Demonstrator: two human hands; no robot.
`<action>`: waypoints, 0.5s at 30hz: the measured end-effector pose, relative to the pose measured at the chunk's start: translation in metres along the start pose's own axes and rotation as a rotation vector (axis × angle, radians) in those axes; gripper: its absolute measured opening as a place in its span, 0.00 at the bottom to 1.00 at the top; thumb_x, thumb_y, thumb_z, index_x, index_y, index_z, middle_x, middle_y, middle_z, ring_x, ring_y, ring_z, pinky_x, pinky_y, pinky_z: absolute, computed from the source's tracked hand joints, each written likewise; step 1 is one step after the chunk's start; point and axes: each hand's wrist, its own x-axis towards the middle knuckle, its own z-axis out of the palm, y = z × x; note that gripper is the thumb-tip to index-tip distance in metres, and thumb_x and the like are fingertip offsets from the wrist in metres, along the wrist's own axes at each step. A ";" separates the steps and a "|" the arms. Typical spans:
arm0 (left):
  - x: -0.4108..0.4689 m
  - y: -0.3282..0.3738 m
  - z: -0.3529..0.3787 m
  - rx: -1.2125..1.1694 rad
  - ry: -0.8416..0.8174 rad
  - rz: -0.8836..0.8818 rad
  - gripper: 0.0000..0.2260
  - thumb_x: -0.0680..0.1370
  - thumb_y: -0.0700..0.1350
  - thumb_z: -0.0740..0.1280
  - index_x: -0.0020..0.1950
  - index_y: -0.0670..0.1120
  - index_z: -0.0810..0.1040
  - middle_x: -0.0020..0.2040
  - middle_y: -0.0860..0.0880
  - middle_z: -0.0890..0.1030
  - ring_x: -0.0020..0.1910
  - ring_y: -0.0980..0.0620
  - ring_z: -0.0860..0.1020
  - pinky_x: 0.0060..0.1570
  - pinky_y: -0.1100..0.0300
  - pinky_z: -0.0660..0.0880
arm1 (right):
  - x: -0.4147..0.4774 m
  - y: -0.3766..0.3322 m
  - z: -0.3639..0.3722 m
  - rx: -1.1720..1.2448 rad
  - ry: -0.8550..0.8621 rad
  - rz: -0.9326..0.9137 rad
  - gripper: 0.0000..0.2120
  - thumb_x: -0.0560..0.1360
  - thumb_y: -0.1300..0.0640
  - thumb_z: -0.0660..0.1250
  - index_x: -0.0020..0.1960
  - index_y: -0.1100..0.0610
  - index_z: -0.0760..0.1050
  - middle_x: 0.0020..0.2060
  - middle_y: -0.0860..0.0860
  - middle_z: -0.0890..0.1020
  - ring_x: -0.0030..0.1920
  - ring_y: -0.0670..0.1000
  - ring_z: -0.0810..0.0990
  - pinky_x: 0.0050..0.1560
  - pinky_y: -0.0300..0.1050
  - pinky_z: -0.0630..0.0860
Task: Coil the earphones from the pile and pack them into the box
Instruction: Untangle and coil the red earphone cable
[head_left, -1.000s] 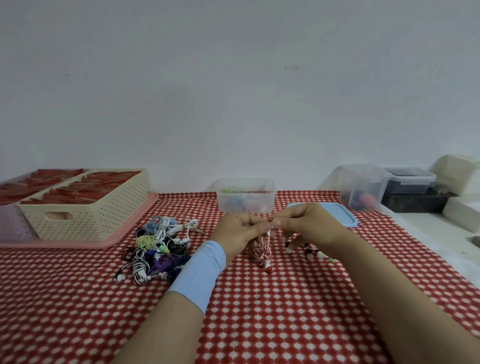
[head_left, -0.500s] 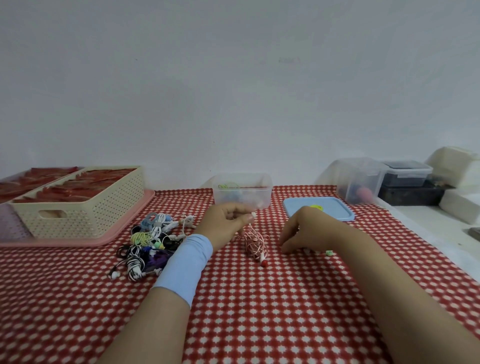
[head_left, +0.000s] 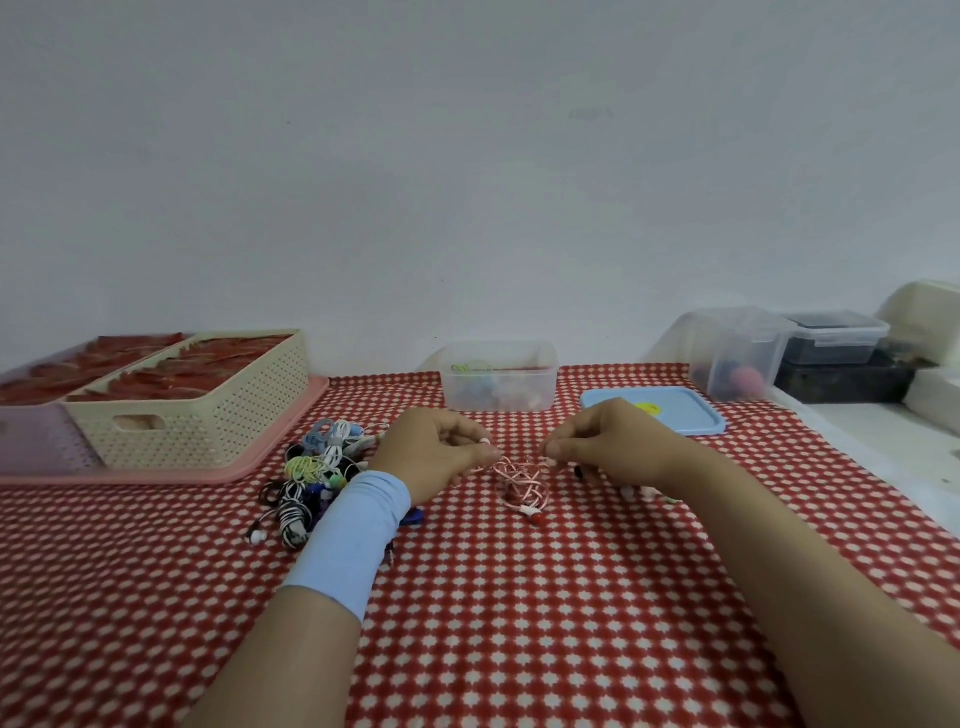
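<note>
A tangled pink-and-white earphone (head_left: 521, 480) lies on the red checked cloth between my hands, its red-tipped plug at the near end. My left hand (head_left: 434, 453) pinches one end of its cord. My right hand (head_left: 605, 448) pinches the cord's other side with curled fingers; small items under that hand are partly hidden. The pile of coloured earphones (head_left: 311, 475) sits left of my left wrist. The clear plastic box (head_left: 500, 375) stands open at the back centre with several items inside.
A blue lid (head_left: 670, 413) lies right of the box. A cream perforated basket (head_left: 192, 397) sits on a pink tray (head_left: 156, 470) at the left. Clear and dark containers (head_left: 737, 353) stand at the back right, beyond the cloth's edge.
My right hand has come back from the table to the pink earphone and taken hold of its cord. The bundle now rests lower on the cloth, stretched between both hands.
</note>
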 end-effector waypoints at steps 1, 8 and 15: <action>-0.002 -0.001 -0.002 0.041 -0.005 -0.008 0.07 0.69 0.47 0.79 0.45 0.52 0.85 0.38 0.54 0.85 0.34 0.61 0.80 0.41 0.64 0.79 | 0.000 0.000 0.001 0.018 -0.021 0.002 0.04 0.77 0.55 0.73 0.45 0.51 0.86 0.29 0.43 0.84 0.26 0.40 0.76 0.27 0.34 0.72; -0.014 0.011 -0.009 0.439 -0.229 -0.018 0.15 0.72 0.53 0.75 0.58 0.58 0.82 0.53 0.61 0.81 0.53 0.59 0.78 0.58 0.60 0.73 | 0.002 0.001 0.005 0.022 -0.015 -0.015 0.03 0.76 0.54 0.74 0.45 0.48 0.86 0.40 0.43 0.87 0.43 0.52 0.84 0.38 0.30 0.77; -0.026 0.038 -0.005 0.479 -0.270 0.226 0.06 0.74 0.50 0.73 0.50 0.59 0.85 0.47 0.62 0.79 0.47 0.61 0.75 0.53 0.60 0.75 | 0.003 0.003 0.006 -0.186 -0.073 -0.020 0.04 0.77 0.54 0.73 0.49 0.47 0.86 0.43 0.42 0.85 0.41 0.38 0.81 0.37 0.25 0.71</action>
